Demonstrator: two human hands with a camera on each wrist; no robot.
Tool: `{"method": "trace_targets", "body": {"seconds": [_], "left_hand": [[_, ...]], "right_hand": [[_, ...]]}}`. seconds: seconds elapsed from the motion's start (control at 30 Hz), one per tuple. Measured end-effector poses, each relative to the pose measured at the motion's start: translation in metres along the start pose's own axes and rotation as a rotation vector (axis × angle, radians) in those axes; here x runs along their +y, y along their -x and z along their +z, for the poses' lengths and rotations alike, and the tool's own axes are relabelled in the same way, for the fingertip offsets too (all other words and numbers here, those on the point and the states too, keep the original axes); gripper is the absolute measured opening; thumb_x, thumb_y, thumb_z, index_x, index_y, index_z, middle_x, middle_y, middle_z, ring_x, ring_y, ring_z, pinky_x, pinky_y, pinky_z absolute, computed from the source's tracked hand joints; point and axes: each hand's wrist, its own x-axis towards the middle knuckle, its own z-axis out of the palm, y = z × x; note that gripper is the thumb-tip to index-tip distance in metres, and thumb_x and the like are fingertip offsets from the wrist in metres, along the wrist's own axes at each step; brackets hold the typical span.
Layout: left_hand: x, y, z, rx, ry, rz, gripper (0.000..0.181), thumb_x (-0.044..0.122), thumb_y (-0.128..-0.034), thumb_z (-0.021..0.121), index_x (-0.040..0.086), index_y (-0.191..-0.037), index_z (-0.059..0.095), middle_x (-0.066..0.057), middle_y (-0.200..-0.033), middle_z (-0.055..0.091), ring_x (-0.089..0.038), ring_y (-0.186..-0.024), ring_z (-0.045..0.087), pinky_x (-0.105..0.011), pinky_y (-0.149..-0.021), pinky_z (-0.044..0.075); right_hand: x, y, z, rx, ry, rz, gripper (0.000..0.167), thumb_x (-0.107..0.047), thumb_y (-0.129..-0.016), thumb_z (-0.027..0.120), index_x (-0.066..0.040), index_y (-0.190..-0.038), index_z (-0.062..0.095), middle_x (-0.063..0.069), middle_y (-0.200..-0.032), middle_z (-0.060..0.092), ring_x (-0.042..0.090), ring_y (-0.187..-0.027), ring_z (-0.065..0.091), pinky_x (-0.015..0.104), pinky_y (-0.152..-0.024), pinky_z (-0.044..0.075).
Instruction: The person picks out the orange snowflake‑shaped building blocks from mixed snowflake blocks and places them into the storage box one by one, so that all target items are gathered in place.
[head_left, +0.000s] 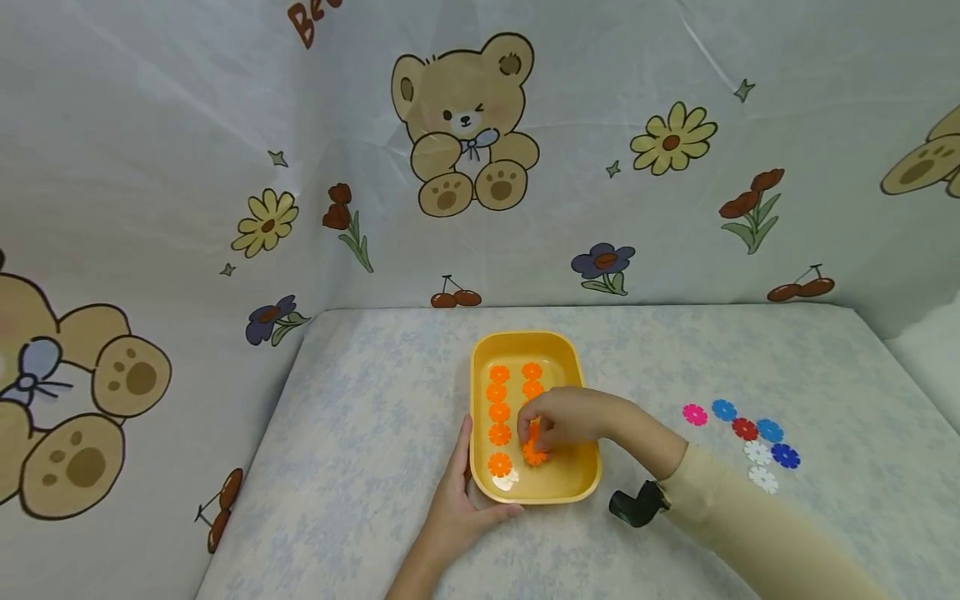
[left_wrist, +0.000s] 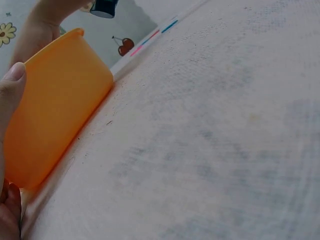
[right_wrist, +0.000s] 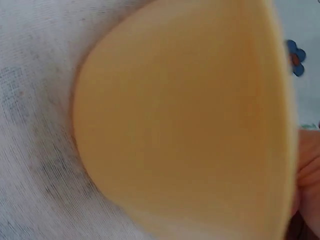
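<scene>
A yellow plastic tray (head_left: 551, 350) stands on the table, with orange flower-shaped pieces (head_left: 499, 412) in two columns inside it. My left hand (head_left: 457, 500) grips the tray's near left corner, fingers along its side and thumb at the near rim; in the left wrist view, the thumb (left_wrist: 15, 80) lies against the tray wall (left_wrist: 60, 100). Inside the tray my right hand (head_left: 566, 414) has curled fingers pinching an orange flower piece low in the right column. That hand hides part of the column. The right wrist view shows mostly the tray's outer wall (right_wrist: 180, 120).
Right of the tray lie several loose flower pieces: pink (head_left: 695, 415), blue (head_left: 724, 409), red (head_left: 745, 429), white (head_left: 763, 479) and dark blue (head_left: 785, 456). A black wrist camera (head_left: 637, 504) hangs at the right wrist. Behind the table hangs a bear-print cloth (head_left: 562, 233).
</scene>
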Motion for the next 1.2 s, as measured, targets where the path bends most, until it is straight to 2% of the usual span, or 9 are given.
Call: {"method": "trace_targets", "body": {"seconds": [0.2, 0.3, 0.53, 0.77, 1.0, 1.1, 1.2], "left_hand": [[0.001, 0.0, 0.001, -0.005, -0.005, 0.008, 0.125, 0.027, -0.0727, 0.09, 0.033, -0.161, 0.001, 0.019, -0.165, 0.008, -0.008, -0.153, 0.017, -0.003, -0.111, 0.019], [0.001, 0.0, 0.002, -0.005, -0.013, 0.004, 0.125, 0.028, -0.0723, 0.09, 0.034, -0.16, 0.002, 0.019, -0.165, 0.008, -0.008, -0.152, 0.017, -0.003, -0.111, 0.019], [0.0, 0.0, 0.001, -0.002, -0.013, -0.005, 0.126, 0.027, -0.0715, 0.091, 0.035, -0.16, 0.001, 0.019, -0.165, 0.007, -0.007, -0.152, 0.016, -0.003, -0.111, 0.018], [0.0, 0.0, -0.001, 0.004, -0.018, -0.014, 0.126, 0.028, -0.0715, 0.091, 0.036, -0.16, 0.002, 0.02, -0.165, 0.007, -0.005, -0.152, 0.017, -0.004, -0.111, 0.019], [-0.001, 0.001, -0.002, 0.004, -0.023, 0.002, 0.126, 0.027, -0.072, 0.091, 0.035, -0.16, 0.002, 0.018, -0.165, 0.008, -0.008, -0.152, 0.019, -0.005, -0.112, 0.02], [-0.001, 0.002, -0.002, 0.007, -0.033, 0.008, 0.126, 0.028, -0.0716, 0.091, 0.035, -0.16, 0.002, 0.016, -0.166, 0.008, -0.008, -0.152, 0.02, -0.006, -0.112, 0.02], [-0.001, 0.002, -0.002, 0.008, -0.039, 0.023, 0.126, 0.027, -0.0719, 0.091, 0.034, -0.16, 0.002, 0.015, -0.166, 0.008, -0.01, -0.152, 0.019, -0.007, -0.112, 0.019]], "right_hand": [[-0.005, -0.005, 0.011, 0.0, 0.165, 0.063, 0.01, -0.019, -0.09, 0.074, -0.028, -0.088, 0.07, -0.009, -0.073, 0.06, 0.01, -0.066, 0.052, 0.024, -0.064, 0.046], [-0.005, -0.004, 0.013, 0.015, 0.227, 0.062, 0.009, -0.021, -0.089, 0.075, -0.028, -0.089, 0.07, -0.01, -0.071, 0.058, 0.01, -0.066, 0.05, 0.024, -0.065, 0.043], [-0.002, 0.001, 0.02, 0.104, 0.332, 0.013, 0.007, -0.02, -0.089, 0.075, -0.026, -0.09, 0.071, -0.011, -0.069, 0.054, 0.01, -0.065, 0.047, 0.023, -0.064, 0.042], [-0.001, 0.008, 0.032, 0.215, 0.444, -0.076, 0.005, -0.02, -0.089, 0.075, -0.023, -0.09, 0.071, -0.013, -0.066, 0.051, 0.009, -0.059, 0.043, 0.02, -0.06, 0.04], [-0.005, 0.022, 0.04, 0.398, 0.38, -0.159, 0.007, -0.022, -0.09, 0.073, -0.02, -0.097, 0.074, -0.014, -0.08, 0.065, 0.005, -0.067, 0.045, 0.017, -0.06, 0.042], [-0.006, 0.032, 0.045, 0.516, 0.339, -0.165, 0.012, -0.026, -0.091, 0.073, -0.021, -0.102, 0.075, -0.016, -0.088, 0.068, 0.004, -0.075, 0.046, 0.017, -0.065, 0.043], [-0.006, 0.045, 0.053, 0.666, 0.282, -0.133, 0.015, -0.026, -0.09, 0.074, -0.022, -0.104, 0.075, -0.017, -0.095, 0.07, 0.004, -0.086, 0.05, 0.023, -0.073, 0.049]]}}
